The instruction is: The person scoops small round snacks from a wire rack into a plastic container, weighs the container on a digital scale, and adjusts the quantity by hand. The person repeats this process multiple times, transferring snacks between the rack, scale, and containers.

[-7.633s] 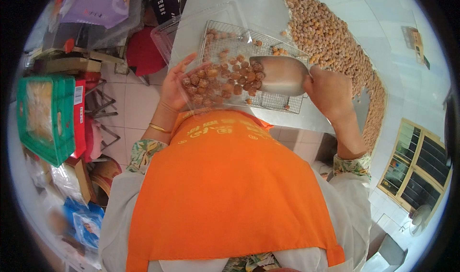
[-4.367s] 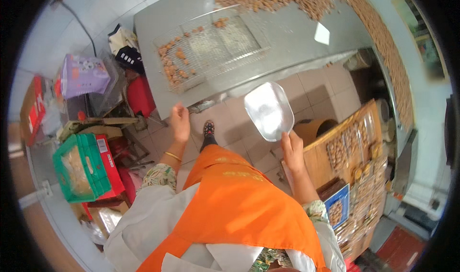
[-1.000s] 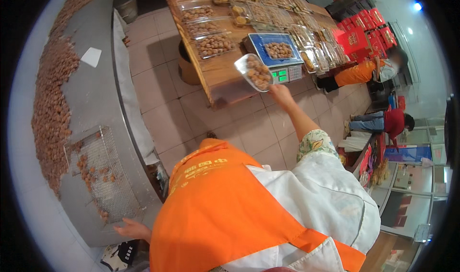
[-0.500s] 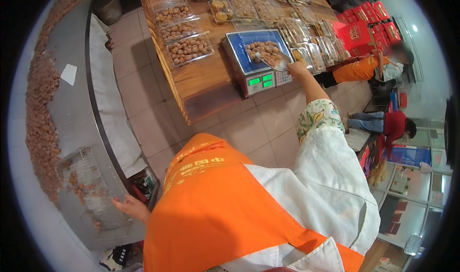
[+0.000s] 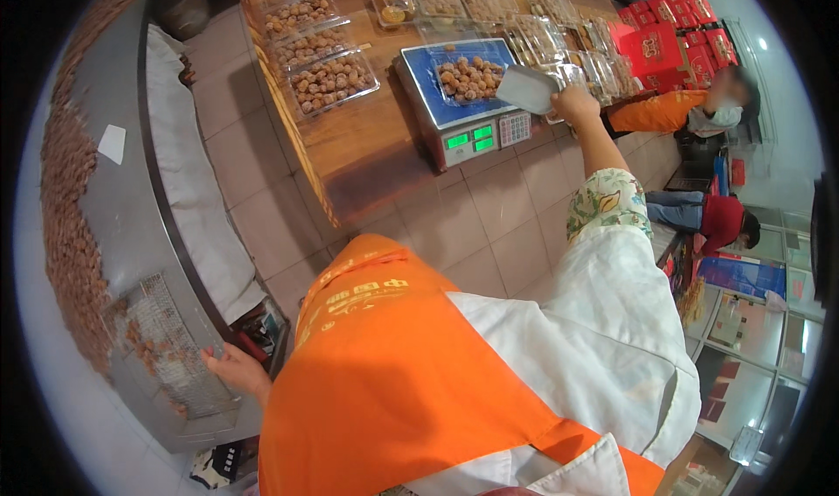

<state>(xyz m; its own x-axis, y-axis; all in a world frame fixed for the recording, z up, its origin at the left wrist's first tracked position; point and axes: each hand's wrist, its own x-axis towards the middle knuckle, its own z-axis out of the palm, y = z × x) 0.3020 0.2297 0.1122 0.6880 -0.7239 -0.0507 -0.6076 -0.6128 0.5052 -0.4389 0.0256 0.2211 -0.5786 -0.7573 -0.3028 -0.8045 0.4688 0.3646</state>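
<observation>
The left hand (image 5: pixel 240 374) was loosely spread near a wire rack (image 5: pixel 177 326). Farther out, the right hand (image 5: pixel 575 104) gripped a scoop (image 5: pixel 527 90) beside a tub (image 5: pixel 468 104) of round brown snacks (image 5: pixel 469 79) on the scale (image 5: pixel 417 69); more tubs (image 5: pixel 342 103) stood on the wooden table (image 5: pixel 367 142), red boxes (image 5: pixel 654 48) beyond.

Downward fisheye view from the head

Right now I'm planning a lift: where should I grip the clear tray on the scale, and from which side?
Probably both end rims of the clear tray, coming from left and right: it's wide and filled with brown balls, so lifting one end might tip it. The scoop crowds the right end.
</observation>
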